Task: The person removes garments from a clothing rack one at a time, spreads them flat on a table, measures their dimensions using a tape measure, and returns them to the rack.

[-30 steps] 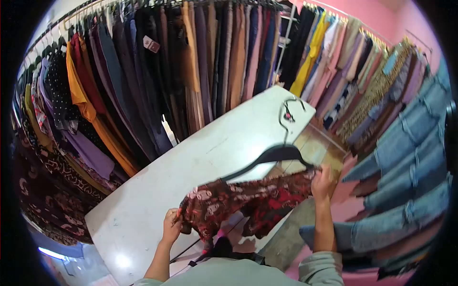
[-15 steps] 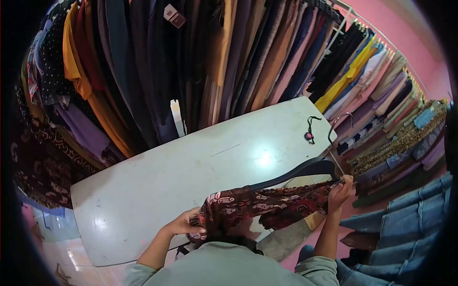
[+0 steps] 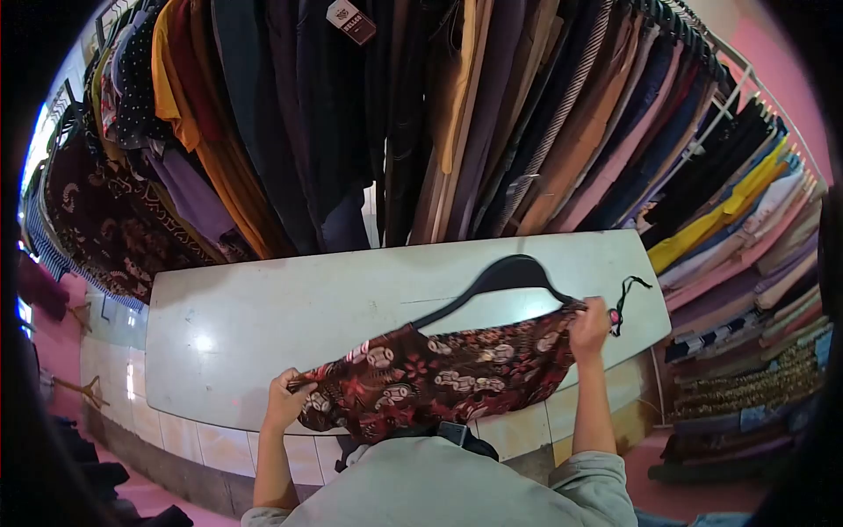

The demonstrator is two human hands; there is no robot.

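Note:
A dark red and brown patterned garment [image 3: 439,378] is stretched between my two hands at the near edge of the white table. My left hand [image 3: 284,400] is closed on its left end. At the upper right, my right hand [image 3: 589,328] grips the fabric close to one end of a black clothes hanger [image 3: 514,270]. The hanger's left end runs down into the garment, while its curved middle arches above the cloth over the table. I cannot make out the hanger's hook.
Below the garment lies the white table [image 3: 237,342]. A black cord with a pink piece [image 3: 630,299] lies at its right end. Hanging trousers [image 3: 334,114] line the far side, with more clothes [image 3: 733,211] on a rack at right and patterned clothes [image 3: 97,211] at left.
The garment and hanger have swung left and now spread wider over the table. Both hands have kept hold of the fabric. My view has turned to the left.

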